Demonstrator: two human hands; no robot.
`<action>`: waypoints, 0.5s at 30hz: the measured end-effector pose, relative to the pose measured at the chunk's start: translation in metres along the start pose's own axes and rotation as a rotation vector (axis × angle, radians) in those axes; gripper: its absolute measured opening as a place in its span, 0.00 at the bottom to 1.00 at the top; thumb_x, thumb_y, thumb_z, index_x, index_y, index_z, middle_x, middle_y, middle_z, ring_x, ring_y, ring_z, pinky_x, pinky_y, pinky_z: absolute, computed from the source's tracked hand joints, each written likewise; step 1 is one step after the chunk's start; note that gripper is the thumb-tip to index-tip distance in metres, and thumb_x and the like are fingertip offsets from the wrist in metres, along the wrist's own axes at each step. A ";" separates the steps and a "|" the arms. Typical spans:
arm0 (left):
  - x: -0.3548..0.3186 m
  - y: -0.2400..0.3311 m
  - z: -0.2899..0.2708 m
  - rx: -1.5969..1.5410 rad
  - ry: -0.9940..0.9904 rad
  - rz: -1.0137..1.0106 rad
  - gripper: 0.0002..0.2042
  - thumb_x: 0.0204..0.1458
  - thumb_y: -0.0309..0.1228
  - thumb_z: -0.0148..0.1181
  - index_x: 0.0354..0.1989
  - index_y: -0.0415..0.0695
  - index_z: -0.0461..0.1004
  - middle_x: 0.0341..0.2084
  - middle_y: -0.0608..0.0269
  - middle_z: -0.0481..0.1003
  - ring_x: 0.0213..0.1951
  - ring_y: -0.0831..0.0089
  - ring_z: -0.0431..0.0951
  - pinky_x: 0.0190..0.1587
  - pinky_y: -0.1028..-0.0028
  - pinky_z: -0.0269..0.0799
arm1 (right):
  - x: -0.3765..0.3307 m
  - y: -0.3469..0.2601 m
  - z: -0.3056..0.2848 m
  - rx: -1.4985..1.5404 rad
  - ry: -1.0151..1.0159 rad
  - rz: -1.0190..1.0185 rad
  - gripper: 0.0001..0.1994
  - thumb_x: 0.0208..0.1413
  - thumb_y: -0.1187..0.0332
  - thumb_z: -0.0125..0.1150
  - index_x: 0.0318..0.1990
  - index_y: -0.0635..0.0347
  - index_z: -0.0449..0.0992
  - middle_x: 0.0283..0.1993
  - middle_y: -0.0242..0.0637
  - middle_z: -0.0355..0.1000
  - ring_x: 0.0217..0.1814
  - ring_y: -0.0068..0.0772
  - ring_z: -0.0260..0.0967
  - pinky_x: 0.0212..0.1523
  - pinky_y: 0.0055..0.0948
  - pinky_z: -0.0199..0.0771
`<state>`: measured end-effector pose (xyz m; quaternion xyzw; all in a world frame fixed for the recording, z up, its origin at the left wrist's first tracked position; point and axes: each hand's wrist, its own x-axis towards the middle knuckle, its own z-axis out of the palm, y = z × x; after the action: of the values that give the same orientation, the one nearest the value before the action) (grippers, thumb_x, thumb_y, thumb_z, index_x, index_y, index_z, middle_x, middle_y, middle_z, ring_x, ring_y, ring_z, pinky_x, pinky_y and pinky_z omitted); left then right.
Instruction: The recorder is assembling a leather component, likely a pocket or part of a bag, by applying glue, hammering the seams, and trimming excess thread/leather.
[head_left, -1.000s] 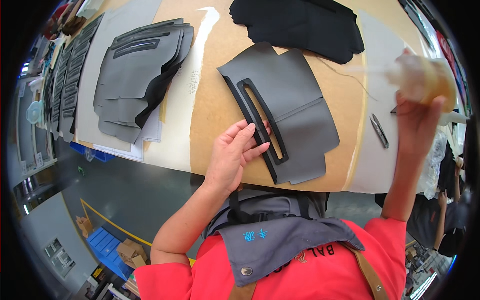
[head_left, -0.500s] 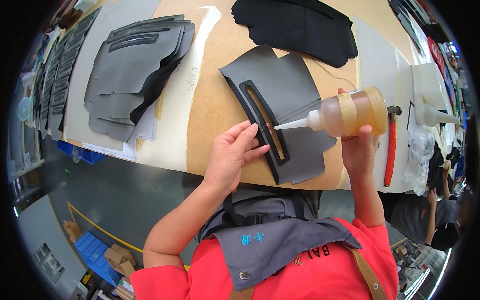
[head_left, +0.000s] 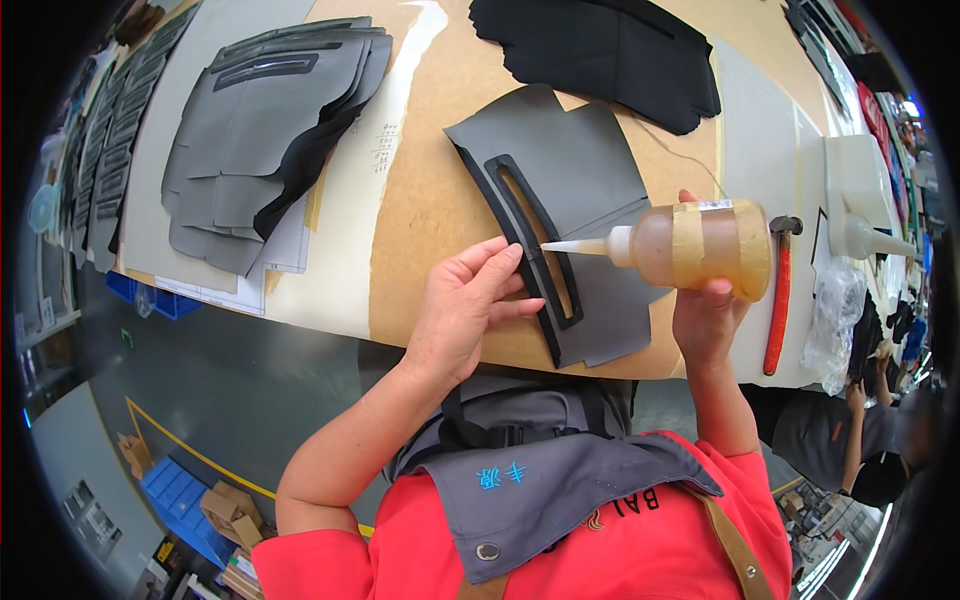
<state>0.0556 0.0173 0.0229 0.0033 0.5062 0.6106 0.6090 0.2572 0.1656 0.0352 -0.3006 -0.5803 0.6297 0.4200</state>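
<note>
A grey sheet-material panel [head_left: 575, 150] with a long black-bordered slot lies in front of me on the table. My left hand [head_left: 450, 315] pinches its black left edge between thumb and fingertips, beside the slot. In my right hand [head_left: 708, 325] is a translucent squeeze bottle [head_left: 700, 245] with yellowish-brown liquid and tape around it. The bottle lies nearly level, and its pale pointed nozzle reaches over the slot close to my left thumb. Whether the tip touches the panel, I cannot tell.
A stack of similar grey panels [head_left: 255, 130] lies to the left. Black fabric pieces [head_left: 600, 55] are at the far side. Right of the bottle are a red-handled hammer [head_left: 779, 300], clear plastic wrap [head_left: 835, 320] and a white container [head_left: 858, 180]. Another person [head_left: 835, 435] works at the right.
The bottle has tipped closer to level. Its nozzle tip has moved slightly up and left, toward the black strip by my left thumb. My left hand keeps its pinch on the panel.
</note>
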 end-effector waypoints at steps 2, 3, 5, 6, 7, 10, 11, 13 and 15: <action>0.000 0.000 0.001 -0.003 0.003 -0.003 0.13 0.69 0.33 0.57 0.54 0.37 0.79 0.46 0.58 0.83 0.46 0.73 0.85 0.43 0.73 0.88 | -0.001 0.001 0.000 0.000 -0.001 0.002 0.49 0.52 0.42 0.77 0.72 0.59 0.56 0.70 0.58 0.66 0.74 0.52 0.65 0.70 0.49 0.69; 0.000 -0.001 0.001 -0.002 0.007 -0.005 0.13 0.69 0.32 0.57 0.54 0.37 0.79 0.46 0.58 0.83 0.45 0.73 0.85 0.42 0.73 0.88 | -0.001 0.002 0.000 0.001 -0.002 0.004 0.49 0.52 0.43 0.77 0.72 0.58 0.56 0.70 0.58 0.67 0.74 0.52 0.65 0.71 0.49 0.69; 0.001 -0.001 0.001 0.000 0.013 -0.006 0.13 0.69 0.32 0.57 0.54 0.37 0.79 0.46 0.58 0.83 0.45 0.73 0.85 0.42 0.73 0.88 | 0.000 0.003 0.000 0.001 -0.012 0.000 0.49 0.52 0.43 0.78 0.72 0.58 0.56 0.69 0.59 0.67 0.74 0.52 0.65 0.71 0.48 0.69; 0.001 -0.001 0.001 -0.001 0.010 -0.007 0.13 0.69 0.33 0.57 0.54 0.37 0.79 0.46 0.58 0.83 0.45 0.73 0.85 0.42 0.73 0.88 | 0.000 0.003 -0.001 0.002 -0.021 -0.004 0.49 0.52 0.44 0.78 0.72 0.58 0.56 0.69 0.59 0.67 0.73 0.51 0.66 0.70 0.48 0.69; 0.001 -0.001 0.000 -0.001 0.008 -0.006 0.13 0.69 0.33 0.58 0.54 0.37 0.79 0.46 0.58 0.83 0.45 0.73 0.85 0.42 0.73 0.88 | 0.000 0.003 0.000 0.002 -0.021 -0.003 0.49 0.52 0.44 0.78 0.72 0.58 0.56 0.69 0.59 0.67 0.73 0.51 0.66 0.70 0.48 0.69; 0.000 0.000 0.001 -0.014 0.006 -0.002 0.13 0.69 0.33 0.58 0.54 0.37 0.79 0.46 0.59 0.83 0.45 0.74 0.85 0.42 0.73 0.88 | 0.000 0.004 0.001 0.001 -0.033 0.005 0.49 0.51 0.44 0.79 0.71 0.58 0.56 0.69 0.59 0.68 0.73 0.51 0.66 0.71 0.47 0.69; 0.000 0.000 0.001 -0.014 0.006 -0.002 0.13 0.69 0.33 0.58 0.54 0.37 0.79 0.46 0.59 0.83 0.45 0.74 0.85 0.42 0.73 0.88 | 0.000 0.004 0.001 -0.004 -0.029 0.002 0.49 0.51 0.44 0.79 0.71 0.58 0.56 0.69 0.59 0.68 0.73 0.51 0.66 0.71 0.47 0.69; 0.001 -0.001 0.001 -0.015 0.010 -0.004 0.13 0.69 0.33 0.58 0.54 0.37 0.80 0.46 0.59 0.83 0.44 0.74 0.85 0.42 0.73 0.88 | 0.000 0.004 0.001 -0.009 -0.025 -0.001 0.49 0.51 0.44 0.79 0.71 0.58 0.55 0.68 0.59 0.68 0.73 0.51 0.66 0.71 0.48 0.69; 0.000 0.000 0.001 -0.013 0.011 -0.007 0.13 0.69 0.33 0.58 0.54 0.37 0.80 0.46 0.59 0.83 0.44 0.74 0.85 0.42 0.73 0.88 | 0.000 0.005 0.002 0.000 -0.001 -0.021 0.50 0.51 0.44 0.79 0.71 0.58 0.55 0.68 0.58 0.68 0.72 0.51 0.66 0.71 0.48 0.69</action>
<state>0.0561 0.0178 0.0229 -0.0057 0.5057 0.6117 0.6084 0.2550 0.1646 0.0303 -0.2944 -0.5836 0.6253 0.4263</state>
